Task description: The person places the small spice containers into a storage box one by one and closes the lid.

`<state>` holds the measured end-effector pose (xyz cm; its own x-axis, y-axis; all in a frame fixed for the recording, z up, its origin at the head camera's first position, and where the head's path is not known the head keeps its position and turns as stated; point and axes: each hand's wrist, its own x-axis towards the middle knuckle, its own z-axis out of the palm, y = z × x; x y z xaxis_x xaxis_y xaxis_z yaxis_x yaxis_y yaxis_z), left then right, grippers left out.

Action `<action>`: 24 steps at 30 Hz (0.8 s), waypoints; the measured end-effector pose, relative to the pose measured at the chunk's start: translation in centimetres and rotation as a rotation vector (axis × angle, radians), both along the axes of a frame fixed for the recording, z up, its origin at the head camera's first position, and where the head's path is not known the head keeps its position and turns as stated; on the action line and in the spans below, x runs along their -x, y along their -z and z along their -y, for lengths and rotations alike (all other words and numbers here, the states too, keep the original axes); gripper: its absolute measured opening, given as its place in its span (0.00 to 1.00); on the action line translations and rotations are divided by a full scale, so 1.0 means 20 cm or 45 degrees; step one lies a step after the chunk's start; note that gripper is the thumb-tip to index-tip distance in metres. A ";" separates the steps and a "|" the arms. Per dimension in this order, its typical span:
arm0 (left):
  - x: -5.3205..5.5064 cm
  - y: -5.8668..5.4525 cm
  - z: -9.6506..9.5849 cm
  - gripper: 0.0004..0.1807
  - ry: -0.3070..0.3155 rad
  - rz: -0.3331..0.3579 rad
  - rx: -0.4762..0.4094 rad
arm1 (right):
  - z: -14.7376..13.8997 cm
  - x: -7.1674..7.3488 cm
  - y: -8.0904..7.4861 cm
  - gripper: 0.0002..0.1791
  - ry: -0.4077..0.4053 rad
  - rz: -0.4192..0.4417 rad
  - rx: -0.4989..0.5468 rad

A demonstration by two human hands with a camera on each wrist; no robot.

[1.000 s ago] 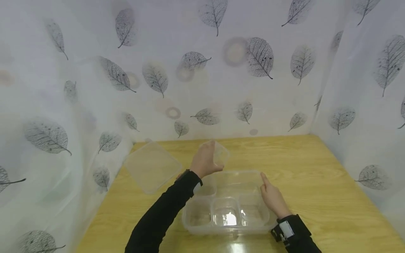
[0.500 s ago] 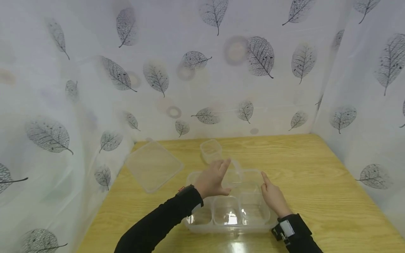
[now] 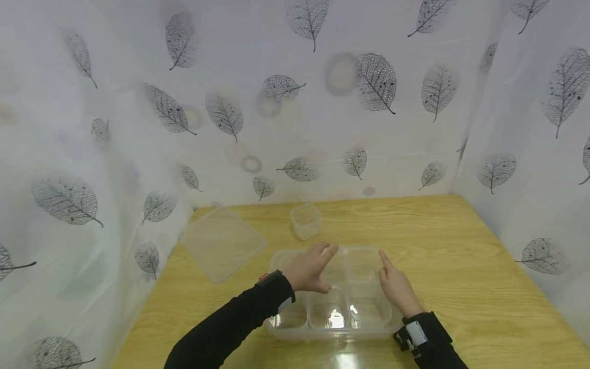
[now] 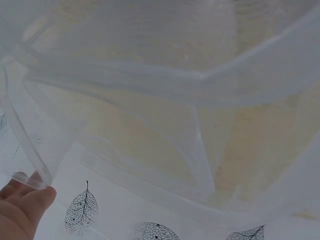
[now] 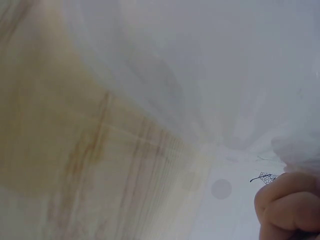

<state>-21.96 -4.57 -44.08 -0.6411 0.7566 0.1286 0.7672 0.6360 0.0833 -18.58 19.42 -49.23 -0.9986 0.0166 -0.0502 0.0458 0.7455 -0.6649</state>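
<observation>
My left hand reaches over the large clear plastic box, thumb and fingers spread across a small clear container at the box's back middle. In the left wrist view, fingertips pinch a clear plastic rim. The container's base is hard to make out through the clear walls. At the box's back right corner, my right hand grips the side, index finger lying along the rim. Curled fingers show beside the box wall in the right wrist view. Several small compartments or containers fill the box's front row.
Another small clear container stands on the wooden table behind the box. A flat translucent lid lies at the back left. Leaf-patterned white curtains enclose the table at the back and sides.
My left hand has come down from the back of the table with a small container, now inside the box. The other small container stays behind. My right hand keeps its place.
</observation>
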 end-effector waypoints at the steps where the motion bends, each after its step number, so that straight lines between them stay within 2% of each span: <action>1: 0.00 0.00 0.00 0.51 -0.001 0.016 0.013 | 0.00 0.00 0.00 0.28 -0.001 0.001 0.000; 6: 0.02 0.00 0.00 0.48 0.025 0.088 0.102 | 0.00 0.00 0.00 0.28 0.002 -0.012 -0.002; 11: 0.06 0.00 0.00 0.47 0.078 0.107 0.231 | 0.00 0.00 0.00 0.28 0.004 -0.019 0.008; 14: 0.07 0.00 0.00 0.45 0.090 0.139 0.261 | 0.01 -0.01 0.00 0.28 -0.001 -0.015 0.022; 19: 0.08 0.00 0.00 0.39 0.062 0.249 0.283 | 0.01 -0.01 0.00 0.28 -0.002 -0.021 0.019; 24: 0.08 -0.02 0.00 0.34 0.025 0.298 0.317 | 0.00 0.00 0.00 0.28 0.006 -0.009 0.022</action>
<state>-23.62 -4.49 -43.74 -0.6161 0.7590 -0.2106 0.7582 0.6439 0.1026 -18.51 19.41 -49.20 -0.9988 0.0205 -0.0435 0.0445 0.7337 -0.6780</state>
